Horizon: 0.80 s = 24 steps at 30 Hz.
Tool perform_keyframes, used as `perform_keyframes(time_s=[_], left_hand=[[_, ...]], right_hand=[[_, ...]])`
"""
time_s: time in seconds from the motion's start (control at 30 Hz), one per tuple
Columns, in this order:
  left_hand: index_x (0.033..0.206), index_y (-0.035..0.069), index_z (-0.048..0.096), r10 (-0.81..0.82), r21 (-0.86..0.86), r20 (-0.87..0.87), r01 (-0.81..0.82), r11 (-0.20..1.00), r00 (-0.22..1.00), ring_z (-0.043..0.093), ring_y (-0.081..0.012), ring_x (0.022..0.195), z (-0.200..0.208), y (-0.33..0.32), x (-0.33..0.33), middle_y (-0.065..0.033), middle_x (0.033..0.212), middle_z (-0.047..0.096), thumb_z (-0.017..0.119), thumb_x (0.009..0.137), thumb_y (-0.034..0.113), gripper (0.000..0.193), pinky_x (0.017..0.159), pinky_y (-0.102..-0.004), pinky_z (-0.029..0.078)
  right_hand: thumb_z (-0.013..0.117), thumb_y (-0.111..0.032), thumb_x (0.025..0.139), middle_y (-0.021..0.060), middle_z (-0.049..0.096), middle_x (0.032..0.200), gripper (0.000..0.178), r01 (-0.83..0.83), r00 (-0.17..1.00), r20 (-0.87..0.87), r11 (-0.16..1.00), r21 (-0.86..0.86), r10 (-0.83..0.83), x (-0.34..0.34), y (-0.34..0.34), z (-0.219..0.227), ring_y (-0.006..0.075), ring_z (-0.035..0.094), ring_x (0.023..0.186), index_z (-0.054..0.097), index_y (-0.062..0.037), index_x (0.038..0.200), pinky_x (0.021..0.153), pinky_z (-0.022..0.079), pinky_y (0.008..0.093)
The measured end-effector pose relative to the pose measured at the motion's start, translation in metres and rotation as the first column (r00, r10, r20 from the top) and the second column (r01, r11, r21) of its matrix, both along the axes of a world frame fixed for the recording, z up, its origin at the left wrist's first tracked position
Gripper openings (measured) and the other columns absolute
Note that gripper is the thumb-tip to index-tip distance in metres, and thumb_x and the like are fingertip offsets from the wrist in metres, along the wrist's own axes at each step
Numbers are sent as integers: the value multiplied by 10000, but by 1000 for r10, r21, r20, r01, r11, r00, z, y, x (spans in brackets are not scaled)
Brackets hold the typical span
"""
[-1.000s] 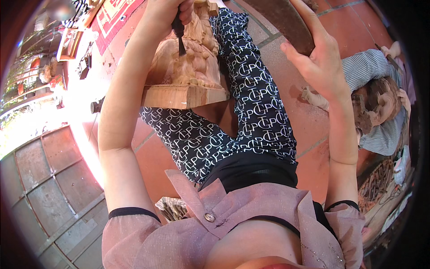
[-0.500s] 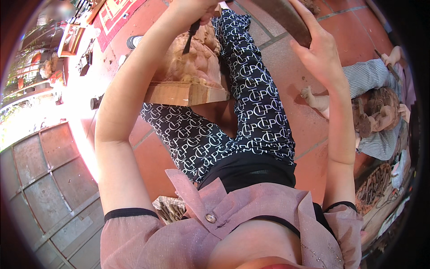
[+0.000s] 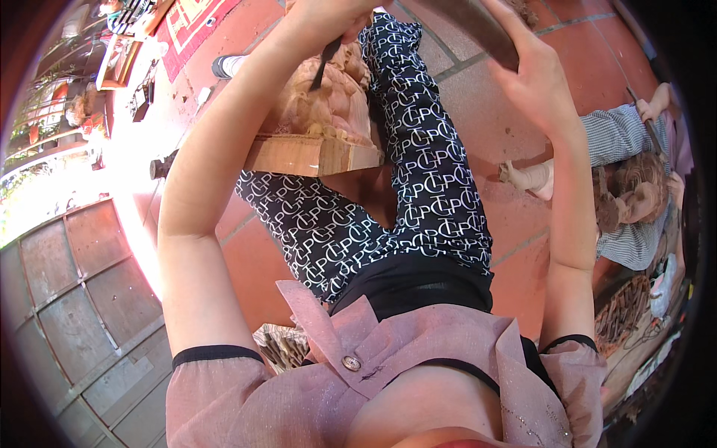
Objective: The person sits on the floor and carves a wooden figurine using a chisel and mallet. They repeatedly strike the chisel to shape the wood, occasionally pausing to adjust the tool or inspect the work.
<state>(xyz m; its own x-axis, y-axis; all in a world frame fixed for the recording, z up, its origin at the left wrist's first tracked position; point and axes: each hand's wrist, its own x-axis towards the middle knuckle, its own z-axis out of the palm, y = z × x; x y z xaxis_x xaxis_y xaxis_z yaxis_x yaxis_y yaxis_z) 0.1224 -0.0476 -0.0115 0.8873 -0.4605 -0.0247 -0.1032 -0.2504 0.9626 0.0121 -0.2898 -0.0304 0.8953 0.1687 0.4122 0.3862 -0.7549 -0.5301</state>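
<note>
Between my legs a pale wooden carving (image 3: 332, 101) rises from its uncut block base (image 3: 299, 154). My left hand (image 3: 347, 19), partly cut off by the upper edge, is closed around a chisel (image 3: 321, 69). Its dark blade points down along the carving, and most of its handle is hidden. At the upper right my right hand (image 3: 534, 78) wraps round a thick dark wooden bar (image 3: 474, 28), possibly a mallet, whose far end lies outside the picture.
To the right a co-worker in striped trousers (image 3: 616, 134) sits with a brown carving (image 3: 635, 190) and holds a long tool (image 3: 651, 123). A basket of tools (image 3: 626, 310) lies below. Metal panels (image 3: 82, 299) stand at the left, a red mat (image 3: 190, 33) beyond.
My left hand and the chisel have shifted slightly to the right and up. My right hand has barely moved. The co-worker's tool and carving have shifted a little.
</note>
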Motion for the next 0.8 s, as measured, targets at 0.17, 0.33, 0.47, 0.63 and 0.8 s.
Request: perform_keyframes(time_s=[0.17, 0.33, 0.47, 0.63, 0.8], left_hand=[[742, 83, 544, -53, -15, -56, 52, 999, 997, 421, -82, 413, -4, 3, 1, 11, 551, 475, 625, 911, 106, 189, 392, -242, 312], [740, 117, 472, -94, -429, -201, -2, 903, 975, 386, -95, 383, 19, 17, 0, 19, 515, 397, 601, 929, 142, 231, 371, -240, 316], [759, 109, 505, 120, -127, -37, -124, 984, 992, 425, -93, 387, 19, 22, -1, 10, 522, 443, 594, 938, 157, 206, 359, -249, 330], [708, 91, 482, -67, 5, 140, 67, 998, 988, 420, -99, 444, 14, 14, 5, 6, 543, 440, 613, 942, 220, 298, 438, -257, 337], [867, 47, 657, 1, -52, 252, 12, 999, 968, 472, -64, 437, 15, -17, 28, 12, 547, 507, 686, 888, 194, 152, 401, -268, 341]], right_hand=[[621, 45, 764, 180, 585, 1308, 710, 62, 997, -72, 925, 375, -38, -9, 14, -3, 287, 588, 1195, 413, -66, 1434, 981, 457, 386], [643, 27, 765, 180, 554, 1347, 741, 83, 996, -10, 956, 281, -84, -20, 16, 0, 265, 525, 1282, 386, -57, 1456, 1053, 401, 353], [677, -12, 774, 155, 518, 1403, 763, 18, 998, -57, 934, 356, 2, -19, 10, -7, 282, 479, 1328, 372, -83, 1470, 1086, 375, 360], [656, 30, 802, 74, 620, 1117, 640, -25, 1000, 14, 904, 427, 22, -21, 12, -6, 173, 619, 1006, 458, -59, 1404, 881, 490, 283], [681, 66, 723, 169, 490, 1424, 839, -74, 997, 37, 909, 411, 64, -13, 20, 2, 310, 440, 1356, 370, -141, 1475, 1145, 329, 390]])
